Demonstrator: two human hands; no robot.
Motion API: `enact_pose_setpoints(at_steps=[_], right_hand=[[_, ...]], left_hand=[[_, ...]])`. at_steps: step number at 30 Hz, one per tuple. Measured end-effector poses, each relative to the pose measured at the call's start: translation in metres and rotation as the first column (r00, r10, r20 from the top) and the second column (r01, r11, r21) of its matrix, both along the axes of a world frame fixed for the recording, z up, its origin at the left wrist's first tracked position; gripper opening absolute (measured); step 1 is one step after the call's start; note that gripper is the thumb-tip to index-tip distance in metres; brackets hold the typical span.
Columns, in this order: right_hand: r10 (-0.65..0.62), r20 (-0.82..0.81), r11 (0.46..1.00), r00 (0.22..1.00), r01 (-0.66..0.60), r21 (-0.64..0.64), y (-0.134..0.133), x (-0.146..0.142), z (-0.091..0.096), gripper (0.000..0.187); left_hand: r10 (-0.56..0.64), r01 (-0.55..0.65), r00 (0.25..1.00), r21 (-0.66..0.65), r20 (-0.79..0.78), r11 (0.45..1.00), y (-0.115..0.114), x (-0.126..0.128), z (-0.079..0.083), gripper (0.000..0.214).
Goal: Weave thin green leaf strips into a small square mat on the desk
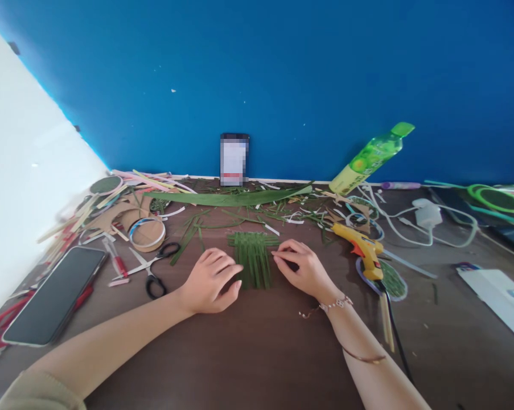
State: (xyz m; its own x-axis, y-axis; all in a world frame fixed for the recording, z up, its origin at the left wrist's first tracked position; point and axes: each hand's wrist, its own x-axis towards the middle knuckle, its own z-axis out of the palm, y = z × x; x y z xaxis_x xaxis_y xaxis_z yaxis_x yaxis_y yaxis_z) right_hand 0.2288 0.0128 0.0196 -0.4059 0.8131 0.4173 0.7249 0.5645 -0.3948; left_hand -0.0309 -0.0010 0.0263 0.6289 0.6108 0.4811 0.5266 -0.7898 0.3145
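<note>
A small mat woven from green leaf strips [254, 257] lies flat on the brown table [257, 347]. My left hand [209, 280] rests at the mat's left edge, its fingers curled and pressing on the strips. My right hand [301, 267] is at the mat's right edge, thumb and fingers pinched on the end of a strip. A long green leaf [229, 197] lies behind the mat, with loose green strips [192, 230] scattered around it.
Black-handled scissors [152, 267], a dark phone [56, 296] and cardboard rings [147, 232] lie to the left. A yellow glue gun [361, 247], a white charger with cable [427, 216] and a green bottle [370, 158] are on the right. Another phone [234, 159] leans on the blue wall.
</note>
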Motion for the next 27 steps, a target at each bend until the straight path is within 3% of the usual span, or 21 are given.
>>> enact_pose_setpoints(at_steps=[2, 5, 10, 27], right_hand=[[-0.002, 0.012, 1.000, 1.000, 0.002, 0.005, -0.0001, 0.0009, 0.0001, 0.022], [-0.001, 0.030, 1.000, 1.000, 0.001, 0.005, -0.0005, 0.0005, 0.0013, 0.021], [-0.006, 0.038, 1.000, 0.999, 0.006, 0.009, -0.0005, -0.0001, 0.0014, 0.021], [0.007, 0.015, 1.000, 1.000, -0.006, -0.030, 0.0013, 0.0010, -0.0022, 0.024]], left_hand=[[0.032, -0.033, 0.993, -0.011, -0.115, 0.999, -0.0009, -0.0002, -0.0005, 0.038], [0.044, -0.054, 0.979, -0.046, -0.201, 0.997, -0.0018, 0.0001, -0.0042, 0.043], [0.048, -0.063, 0.976, -0.063, -0.214, 0.996, -0.0024, 0.0004, -0.0093, 0.042], [0.040, -0.061, 0.972, -0.084, -0.233, 0.995, -0.0018, -0.0005, -0.0054, 0.042]])
